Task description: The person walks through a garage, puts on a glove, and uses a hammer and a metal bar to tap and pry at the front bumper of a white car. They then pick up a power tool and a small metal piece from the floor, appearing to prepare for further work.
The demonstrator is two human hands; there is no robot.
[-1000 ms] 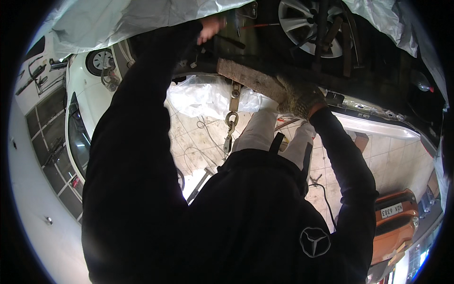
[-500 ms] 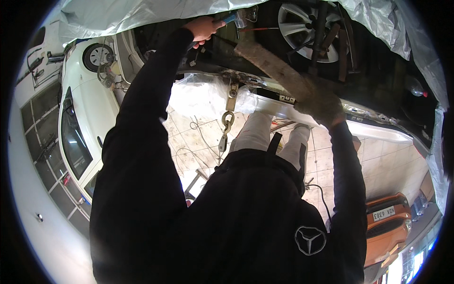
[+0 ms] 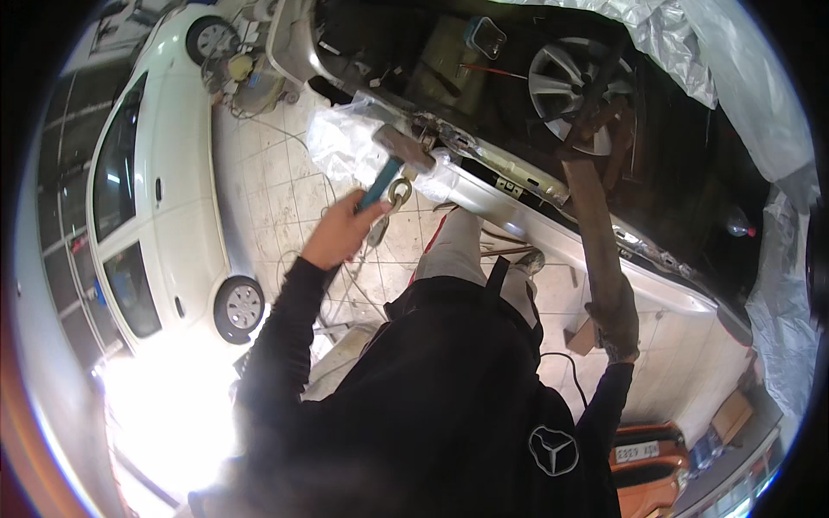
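My bare left hand (image 3: 341, 229) grips the teal handle (image 3: 380, 182) of a hammer, whose grey head (image 3: 404, 148) is up near a dark car's damaged silver sill (image 3: 509, 209). Behind it hang a metal pulling clamp and hook (image 3: 399, 194). My gloved right hand (image 3: 611, 321) is closed on the lower end of a long wooden board (image 3: 590, 216), held upright in the picture across the sill toward the alloy wheel (image 3: 570, 82) lying inside the car's opening. A clear plastic tub (image 3: 484, 39) and a thin red-handled tool (image 3: 505, 70) lie beside that wheel.
Silver protective sheeting (image 3: 781, 285) drapes the car. Crumpled white plastic (image 3: 341, 142) hangs by the sill. A white car (image 3: 160, 198) stands at left on the tiled floor (image 3: 268, 155), with cables and hoses on it. An orange bumper (image 3: 648, 483) and cardboard (image 3: 732, 417) lie lower right.
My left hand has come down out of the car with the hammer. My right hand has moved down and right, swinging the board from a slant to nearly upright in the picture. The view has turned.
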